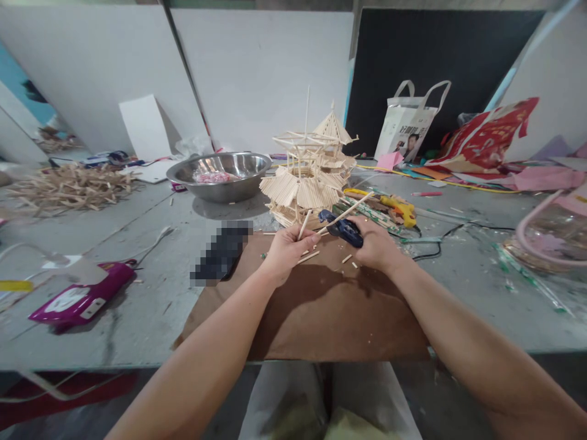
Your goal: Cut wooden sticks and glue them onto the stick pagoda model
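Observation:
My left hand (288,252) pinches thin wooden sticks (346,211); one of them slants up to the right. Closed round a dark blue hand tool that looks like a cutter (345,229) is my right hand (376,244). The tool's head meets or nearly meets the slanting stick; I cannot tell whether it touches. Short cut stick pieces (347,259) lie on the brown board (334,318) beneath both hands. Just behind them stands a pagoda-like model (305,189) built of the same pale sticks, with tiered roofs and a thin upright stick on top.
A steel basin (220,177) holds a pinkish packet. Left are a stick pile (68,188), a purple power strip (87,296) and a blurred dark phone-like object (222,252). Right are a yellow glue gun (398,209), black cable, a clear container (553,229) and a white bag (408,125).

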A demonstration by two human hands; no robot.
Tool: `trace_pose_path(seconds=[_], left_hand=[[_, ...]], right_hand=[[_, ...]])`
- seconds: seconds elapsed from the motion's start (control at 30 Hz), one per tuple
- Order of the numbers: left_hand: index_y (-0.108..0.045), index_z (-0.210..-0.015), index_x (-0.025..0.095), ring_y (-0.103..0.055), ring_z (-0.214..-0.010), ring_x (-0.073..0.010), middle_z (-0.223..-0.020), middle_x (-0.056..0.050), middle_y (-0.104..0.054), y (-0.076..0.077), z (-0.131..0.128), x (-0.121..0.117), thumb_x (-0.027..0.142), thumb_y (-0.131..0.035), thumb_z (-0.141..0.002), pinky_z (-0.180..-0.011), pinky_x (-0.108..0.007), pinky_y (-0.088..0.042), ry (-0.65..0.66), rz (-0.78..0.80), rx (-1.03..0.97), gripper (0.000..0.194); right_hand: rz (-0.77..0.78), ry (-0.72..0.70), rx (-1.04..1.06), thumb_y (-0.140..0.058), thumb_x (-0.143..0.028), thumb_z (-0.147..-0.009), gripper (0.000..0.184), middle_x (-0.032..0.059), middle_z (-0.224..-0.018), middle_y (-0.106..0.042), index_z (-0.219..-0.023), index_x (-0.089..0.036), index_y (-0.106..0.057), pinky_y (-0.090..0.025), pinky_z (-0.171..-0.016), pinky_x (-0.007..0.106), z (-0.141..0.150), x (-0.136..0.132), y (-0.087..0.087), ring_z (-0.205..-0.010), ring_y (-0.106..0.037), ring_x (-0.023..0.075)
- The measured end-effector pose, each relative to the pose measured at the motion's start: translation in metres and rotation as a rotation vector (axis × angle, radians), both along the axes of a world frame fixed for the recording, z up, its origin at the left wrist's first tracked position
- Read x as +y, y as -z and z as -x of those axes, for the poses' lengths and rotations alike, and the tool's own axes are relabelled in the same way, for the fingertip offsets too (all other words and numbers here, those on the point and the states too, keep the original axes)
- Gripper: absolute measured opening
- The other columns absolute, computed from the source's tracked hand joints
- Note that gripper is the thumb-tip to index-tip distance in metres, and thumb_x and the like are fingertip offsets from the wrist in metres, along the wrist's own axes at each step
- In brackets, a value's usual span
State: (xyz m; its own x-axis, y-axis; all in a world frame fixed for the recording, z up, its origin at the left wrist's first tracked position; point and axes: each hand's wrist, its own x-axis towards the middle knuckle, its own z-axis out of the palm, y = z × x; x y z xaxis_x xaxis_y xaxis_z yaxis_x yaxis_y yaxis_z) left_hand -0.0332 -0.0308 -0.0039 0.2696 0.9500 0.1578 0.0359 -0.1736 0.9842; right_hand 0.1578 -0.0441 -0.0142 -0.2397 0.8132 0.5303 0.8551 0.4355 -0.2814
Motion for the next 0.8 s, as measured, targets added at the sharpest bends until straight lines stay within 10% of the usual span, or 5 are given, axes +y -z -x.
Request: trace_pose_path(seconds=[0.8], left_hand=[[-0.056, -0.06, 0.013, -0.036, -0.045, -0.0046, -0.047, 0.004, -0.047, -0.003, 0.0, -0.002, 0.034, -0.06, -0.058, -0.045, -0.018, -0.028, -0.068, -0.071, 0.079, 0.022]], right_hand=[[0.147, 0.138, -0.083, -0.047, -0.022, -0.06, 0.033, 0.0058, -0.079, -0.062, -0.093, -0.019, -0.051, -0.04, -0.062, 0.027, 0.007, -0.01, -0.013, -0.071, -0.057, 0.0204]])
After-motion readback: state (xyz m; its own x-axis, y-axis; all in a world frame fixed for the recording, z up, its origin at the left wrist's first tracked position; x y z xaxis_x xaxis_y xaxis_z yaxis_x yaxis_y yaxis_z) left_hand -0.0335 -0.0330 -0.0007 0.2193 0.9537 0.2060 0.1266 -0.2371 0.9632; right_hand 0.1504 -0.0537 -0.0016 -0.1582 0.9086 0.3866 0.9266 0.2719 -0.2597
